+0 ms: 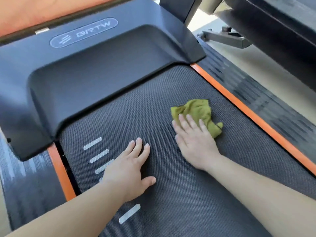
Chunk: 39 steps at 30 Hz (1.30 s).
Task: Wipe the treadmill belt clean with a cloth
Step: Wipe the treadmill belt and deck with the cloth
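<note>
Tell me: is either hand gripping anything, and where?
Nothing gripped. Right hand presses flat on the near side of the green cloth; left hand flat on belt.

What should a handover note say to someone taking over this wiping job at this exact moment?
Left hand: open, flat on the treadmill belt beside the white stripes, holding nothing.
Right hand: open, fingers straight, pressing the green cloth onto the belt.
Cloth: bunched, on the belt's right part, short of the orange strip, below the motor cover.
Done: wiping is under way; the belt shows no sign of which parts are finished.
Left: probably the left side and the near end.
</note>
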Available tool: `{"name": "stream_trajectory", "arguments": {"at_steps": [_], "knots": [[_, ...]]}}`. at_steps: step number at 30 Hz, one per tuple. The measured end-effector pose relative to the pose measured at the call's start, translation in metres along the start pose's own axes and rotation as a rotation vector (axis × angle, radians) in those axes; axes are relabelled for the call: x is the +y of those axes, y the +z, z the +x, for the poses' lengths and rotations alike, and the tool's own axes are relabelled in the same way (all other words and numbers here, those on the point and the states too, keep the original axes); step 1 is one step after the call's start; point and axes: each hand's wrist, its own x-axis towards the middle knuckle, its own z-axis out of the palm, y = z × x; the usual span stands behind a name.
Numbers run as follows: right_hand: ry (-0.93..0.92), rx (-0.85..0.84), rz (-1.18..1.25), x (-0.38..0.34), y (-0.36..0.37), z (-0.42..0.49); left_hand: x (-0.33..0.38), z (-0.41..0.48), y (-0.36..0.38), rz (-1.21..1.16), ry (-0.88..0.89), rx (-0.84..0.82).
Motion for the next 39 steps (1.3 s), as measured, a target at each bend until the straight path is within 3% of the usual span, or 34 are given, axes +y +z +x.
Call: {"name": "stream_trajectory", "arguments": {"at_steps": [2,4,8,17,18,21,23,28,32,35,39], "knots": [[-0.229,-0.111,0.021,0.008,-0.005,-0.011,-0.006,0.003,-0.01,-0.008,0.01,-0.074],[-0.281,-0.147,0.038,0.03,-0.017,0.004,-0.011,0.009,-0.031,0.0,0.016,-0.104],[0.032,-0.11,-0.033,0.054,-0.03,0.059,-0.026,0.029,-0.059,0.095,-0.061,0.061],[0.4,0.043,0.11,-0.004,-0.022,0.091,-0.044,0.045,-0.039,0.067,-0.121,0.001],[0.329,0.027,0.126,-0.024,-0.021,0.092,-0.043,0.045,-0.038,0.074,-0.119,-0.009],[-0.158,-0.047,0.047,-0.06,-0.008,0.082,-0.041,0.049,-0.037,0.105,-0.137,-0.024],[-0.288,-0.081,-0.024,-0.04,-0.017,0.087,-0.038,0.051,-0.04,0.129,-0.149,-0.046],[0.187,-0.056,0.012,0.047,-0.043,0.116,-0.037,0.052,-0.042,0.131,-0.153,-0.085],[0.288,0.008,0.065,0.053,-0.037,0.103,-0.035,0.053,-0.041,0.125,-0.158,-0.096],[0.249,0.042,0.087,0.032,-0.027,0.073,-0.036,0.052,-0.042,0.117,-0.158,-0.102],[-0.01,-0.044,0.014,0.068,-0.029,0.023,-0.034,0.053,-0.044,0.146,-0.163,-0.103]]}}
